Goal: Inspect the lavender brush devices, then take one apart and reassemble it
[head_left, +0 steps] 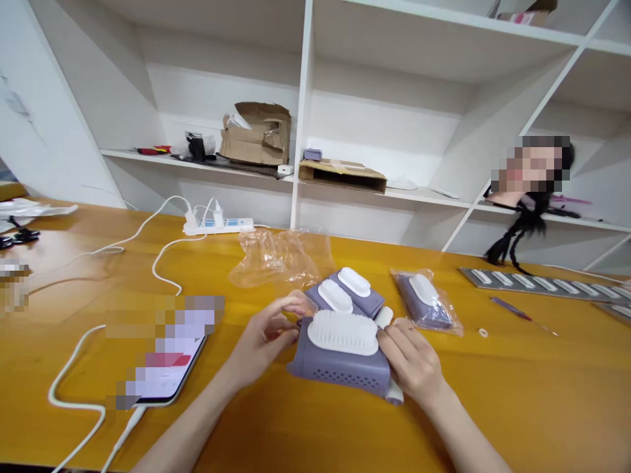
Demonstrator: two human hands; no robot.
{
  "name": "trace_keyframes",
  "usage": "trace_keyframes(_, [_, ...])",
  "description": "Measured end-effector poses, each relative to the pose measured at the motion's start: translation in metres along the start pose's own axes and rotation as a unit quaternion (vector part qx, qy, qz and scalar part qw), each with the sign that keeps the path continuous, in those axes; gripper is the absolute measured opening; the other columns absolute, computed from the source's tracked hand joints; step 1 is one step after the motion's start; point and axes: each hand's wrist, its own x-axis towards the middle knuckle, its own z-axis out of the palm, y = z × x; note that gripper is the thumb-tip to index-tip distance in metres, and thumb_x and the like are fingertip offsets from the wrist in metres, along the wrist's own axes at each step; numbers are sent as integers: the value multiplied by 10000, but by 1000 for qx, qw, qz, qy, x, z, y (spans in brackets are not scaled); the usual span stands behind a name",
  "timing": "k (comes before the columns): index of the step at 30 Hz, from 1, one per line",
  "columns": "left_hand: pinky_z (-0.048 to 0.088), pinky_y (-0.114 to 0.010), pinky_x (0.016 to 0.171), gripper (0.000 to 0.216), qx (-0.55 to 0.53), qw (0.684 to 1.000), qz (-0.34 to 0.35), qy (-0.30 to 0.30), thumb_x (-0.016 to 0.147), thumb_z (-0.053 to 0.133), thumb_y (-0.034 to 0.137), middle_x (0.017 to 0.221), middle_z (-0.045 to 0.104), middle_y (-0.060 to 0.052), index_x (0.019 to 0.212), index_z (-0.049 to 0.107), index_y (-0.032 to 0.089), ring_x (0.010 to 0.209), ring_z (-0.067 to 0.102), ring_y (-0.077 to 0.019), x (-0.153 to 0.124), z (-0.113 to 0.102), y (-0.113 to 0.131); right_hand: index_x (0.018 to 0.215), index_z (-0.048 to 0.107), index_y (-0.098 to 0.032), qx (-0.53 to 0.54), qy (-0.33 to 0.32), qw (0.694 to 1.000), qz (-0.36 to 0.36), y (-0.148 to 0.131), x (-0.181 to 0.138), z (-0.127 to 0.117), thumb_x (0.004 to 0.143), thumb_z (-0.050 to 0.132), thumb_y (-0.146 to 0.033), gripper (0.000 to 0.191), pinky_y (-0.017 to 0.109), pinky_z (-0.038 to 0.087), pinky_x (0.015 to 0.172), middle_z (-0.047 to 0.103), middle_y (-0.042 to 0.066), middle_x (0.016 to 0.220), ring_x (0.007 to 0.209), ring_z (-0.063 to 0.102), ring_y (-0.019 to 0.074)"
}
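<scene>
A purple-grey plastic casing (340,368) with a white oval bristled pad (344,333) on top is between my hands, tilted above the table. My left hand (273,332) pinches its upper left corner, where a small dark loop shows at the fingertips. At the right end, my right hand (411,358) has its curled fingers closed on the edge. White rounded pieces stick out beside that edge, partly hidden. Just behind lie two similar purple casings (362,299) with white oval pads. Another casing in a clear bag (424,301) lies to the right.
A phone (172,361) with a white cable lies left. Crumpled clear plastic (283,256) and a power strip (219,226) are at the back. On the right are a screwdriver (513,309), a small ring (483,333) and a long tray (473,279) of white strips. Shelves stand behind.
</scene>
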Motion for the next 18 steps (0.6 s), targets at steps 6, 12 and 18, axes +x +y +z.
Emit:
trace_keyframes(6, [340,-213,500,296,-161,975,-145,52,809,537,433,630,619,-12,857,652,164,539,533,-107,0,-2,5,700,567,-153,-12,12,1000,-13,4,-3,4,895,379,-70,283,300,366,595,477,28,549,555,394,161])
trace_keyframes(12, [403,-232,585,381,-249,925,-285,33,737,632,387,825,665,-36,1061,620,188,734,595,-158,-3,15,10,714,566,-155,3,27,998,-62,-4,-1,6,876,419,-83,231,292,317,508,507,25,551,522,416,154])
trace_keyframes(18, [434,-256,705,355,-237,935,-249,90,720,633,352,1043,664,-38,1053,654,230,940,586,-208,-3,22,12,872,574,-133,94,-29,995,-13,-11,6,9,855,433,-119,143,281,428,532,604,63,667,598,540,175])
